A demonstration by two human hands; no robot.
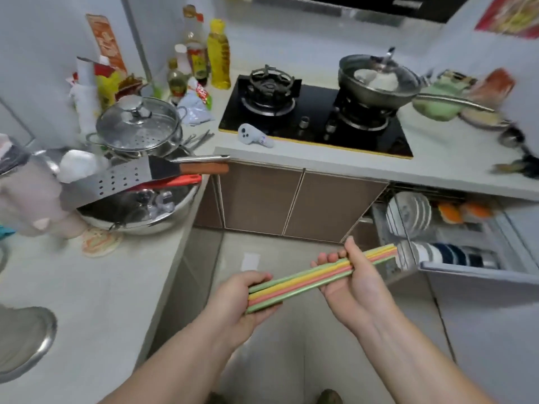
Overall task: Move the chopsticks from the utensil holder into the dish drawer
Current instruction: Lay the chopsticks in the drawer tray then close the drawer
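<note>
Both my hands hold one bundle of several coloured chopsticks (309,279), green, yellow and pink, lying nearly level over the floor. My left hand (248,301) grips their near, thick ends. My right hand (350,275) clasps their middle, thumb on top. The far tips reach the front corner of the dish drawer (466,272), which stands pulled out under the counter at the right, with plates and bowls upright in its racks. The utensil holder is not recognisable in view.
A gas hob (315,118) with a wok (379,80) sits on the far counter. On the left counter stand a lidded steamer pot (137,123), a steel basin (140,205) with a spatula across it, and bottles. Brown cabinet doors (280,199) face me.
</note>
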